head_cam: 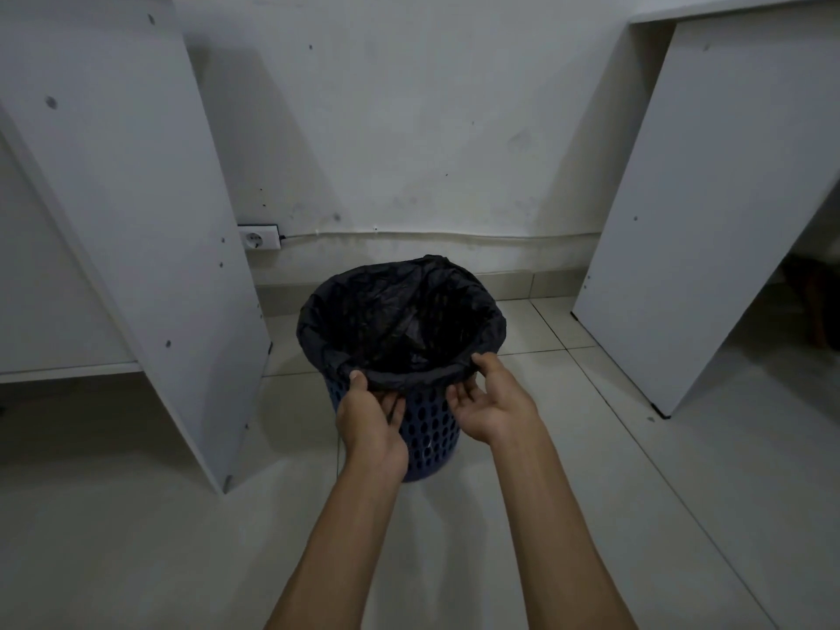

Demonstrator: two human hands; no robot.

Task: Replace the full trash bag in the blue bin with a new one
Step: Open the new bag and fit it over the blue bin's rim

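Observation:
A blue perforated bin [429, 429] stands on the tiled floor near the wall. A black trash bag [400, 311] lines it, its edge folded over the rim all round. The inside looks dark; I cannot tell what it holds. My left hand [372, 416] is at the near left of the rim, thumb on top of the folded bag edge and fingers under it. My right hand [491, 397] is at the near right, thumb on the rim and fingers spread under the bag's edge.
White desk side panels stand to the left [136, 220] and right [695, 220] of the bin. A wall socket [259, 238] with a cable running right sits low on the white wall. Pale floor tiles [591, 493] lie all around.

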